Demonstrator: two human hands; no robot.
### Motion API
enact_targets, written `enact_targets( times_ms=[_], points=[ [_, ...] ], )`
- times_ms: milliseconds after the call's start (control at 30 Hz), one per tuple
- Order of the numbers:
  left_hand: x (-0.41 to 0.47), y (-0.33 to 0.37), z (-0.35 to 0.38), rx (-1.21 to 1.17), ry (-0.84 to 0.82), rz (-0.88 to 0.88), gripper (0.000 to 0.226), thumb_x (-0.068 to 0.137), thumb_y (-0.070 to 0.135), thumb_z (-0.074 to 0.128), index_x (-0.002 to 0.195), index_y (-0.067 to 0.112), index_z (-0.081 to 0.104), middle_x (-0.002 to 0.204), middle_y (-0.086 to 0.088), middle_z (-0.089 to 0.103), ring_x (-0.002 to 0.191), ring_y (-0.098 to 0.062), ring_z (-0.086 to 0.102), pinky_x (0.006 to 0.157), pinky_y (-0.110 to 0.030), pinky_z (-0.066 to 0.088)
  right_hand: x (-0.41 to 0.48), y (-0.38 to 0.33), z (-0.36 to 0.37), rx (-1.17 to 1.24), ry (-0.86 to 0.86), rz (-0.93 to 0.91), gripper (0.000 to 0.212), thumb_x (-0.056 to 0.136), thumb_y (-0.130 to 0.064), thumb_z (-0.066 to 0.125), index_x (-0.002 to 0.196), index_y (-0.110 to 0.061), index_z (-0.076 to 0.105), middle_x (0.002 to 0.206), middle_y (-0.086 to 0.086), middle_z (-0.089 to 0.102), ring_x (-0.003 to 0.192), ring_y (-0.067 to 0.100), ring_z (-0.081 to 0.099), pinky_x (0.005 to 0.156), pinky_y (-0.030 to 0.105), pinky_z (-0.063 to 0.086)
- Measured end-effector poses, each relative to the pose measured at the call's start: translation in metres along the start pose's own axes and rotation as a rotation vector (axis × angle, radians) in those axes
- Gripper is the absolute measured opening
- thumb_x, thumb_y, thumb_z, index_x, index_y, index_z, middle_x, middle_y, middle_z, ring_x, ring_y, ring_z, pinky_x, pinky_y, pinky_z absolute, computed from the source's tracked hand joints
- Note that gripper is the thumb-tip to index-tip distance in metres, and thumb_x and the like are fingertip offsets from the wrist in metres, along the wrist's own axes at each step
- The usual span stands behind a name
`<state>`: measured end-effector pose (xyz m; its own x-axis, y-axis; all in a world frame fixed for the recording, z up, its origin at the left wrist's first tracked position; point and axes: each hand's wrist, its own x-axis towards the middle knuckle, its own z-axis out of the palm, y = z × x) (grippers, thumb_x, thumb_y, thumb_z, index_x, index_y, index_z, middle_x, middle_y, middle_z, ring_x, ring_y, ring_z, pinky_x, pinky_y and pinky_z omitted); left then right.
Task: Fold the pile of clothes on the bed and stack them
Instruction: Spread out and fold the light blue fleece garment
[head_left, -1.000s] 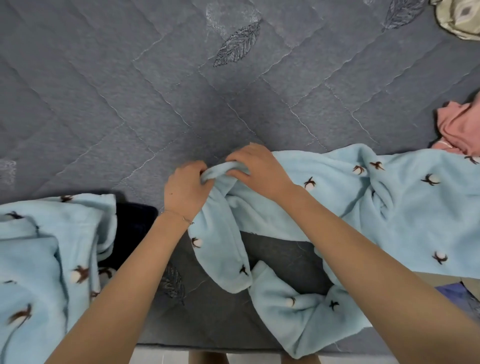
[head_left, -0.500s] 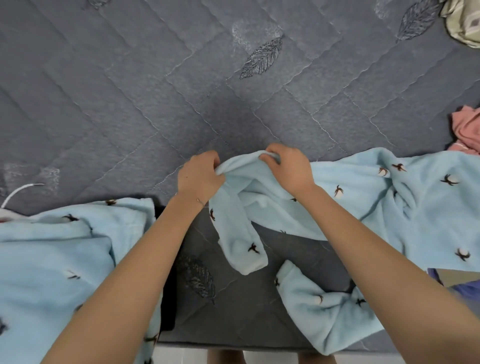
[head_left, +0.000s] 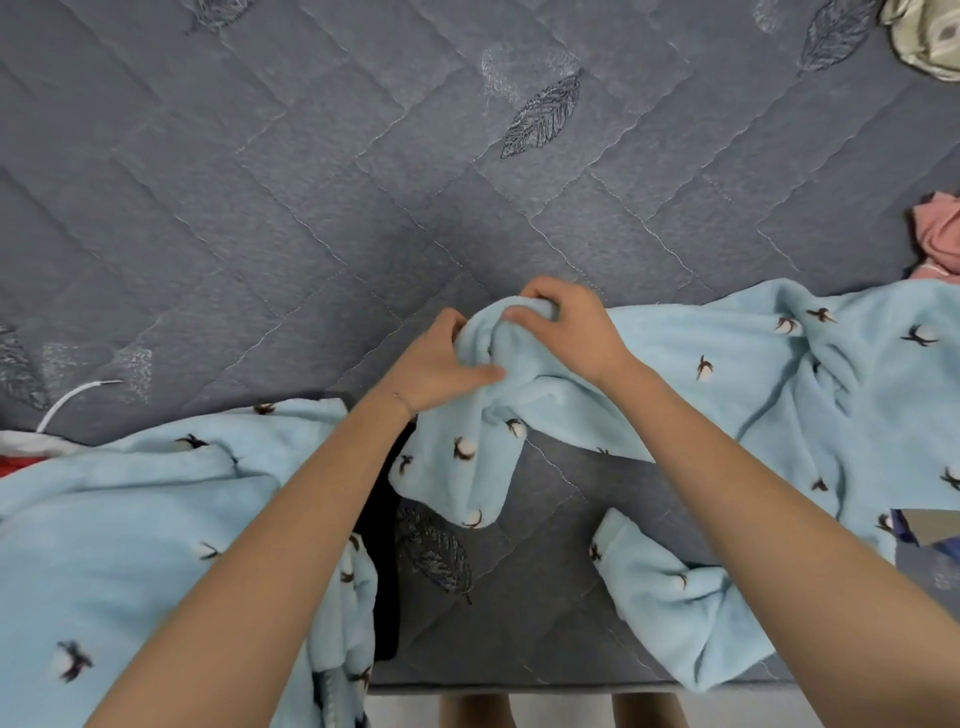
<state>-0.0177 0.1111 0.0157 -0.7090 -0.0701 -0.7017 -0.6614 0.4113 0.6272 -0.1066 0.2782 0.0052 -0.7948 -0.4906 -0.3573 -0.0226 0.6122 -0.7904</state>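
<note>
Near edge of grey quilted bed (head_left: 311, 208): pale-blue fleece garment (head_left: 727, 389), long axis running rightward from my hands (one sleeve trailing toward me); left hand (head_left: 436, 369) and right hand (head_left: 566, 327) both clenched on its bunched end.

On the bed (head_left: 311, 208), the fleece garment (head_left: 779, 395) spreads from the middle to the right; the left hand (head_left: 436, 364) and the right hand (head_left: 566, 327) hold its end side by side. A second garment (head_left: 130, 545) lies at front left, a cable (head_left: 71, 396) behind it.
</note>
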Motion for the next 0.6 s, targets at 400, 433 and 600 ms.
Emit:
enact_targets(
  times_ms=[400, 433, 600],
  points=[
    [-0.004, -0.024, -0.045, -0.117, 0.068, 0.108, 0.028, 0.094, 0.035, 0.063, 0.083, 0.012, 0.051, 0.074, 0.002, 0.048, 0.069, -0.009, 0.045, 0.061, -0.020, 0.037, 0.004, -0.005, 0.001, 0.001, 0.239, 0.113, 0.016, 0.095, -0.030, 0.062, 0.085, -0.018, 0.059, 0.080, 0.002, 0.062, 0.074, 0.016, 0.053, 0.071, 0.026, 0.042],
    [-0.005, -0.021, -0.053, -0.125, 0.088, 0.140, 0.032, 0.092, 0.037, 0.065, 0.082, 0.009, 0.053, 0.072, 0.000, 0.050, 0.066, -0.008, 0.046, 0.063, -0.022, 0.038, 0.005, -0.006, 0.001, 0.008, 0.264, 0.123, 0.016, 0.095, -0.030, 0.062, 0.084, -0.019, 0.057, 0.077, -0.001, 0.060, 0.070, 0.013, 0.050, 0.067, 0.021, 0.040],
    [0.001, -0.024, -0.099, 0.296, -0.021, 0.083, 0.040, 0.082, 0.046, 0.074, 0.088, 0.008, 0.064, 0.079, 0.000, 0.060, 0.067, -0.011, 0.051, 0.062, -0.027, 0.038, 0.014, -0.006, 0.001, 0.058, 0.325, 0.178, 0.022, 0.096, -0.031, 0.060, 0.083, -0.013, 0.058, 0.074, -0.004, 0.054, 0.066, 0.008, 0.043, 0.064, 0.019, 0.037]
  ],
)
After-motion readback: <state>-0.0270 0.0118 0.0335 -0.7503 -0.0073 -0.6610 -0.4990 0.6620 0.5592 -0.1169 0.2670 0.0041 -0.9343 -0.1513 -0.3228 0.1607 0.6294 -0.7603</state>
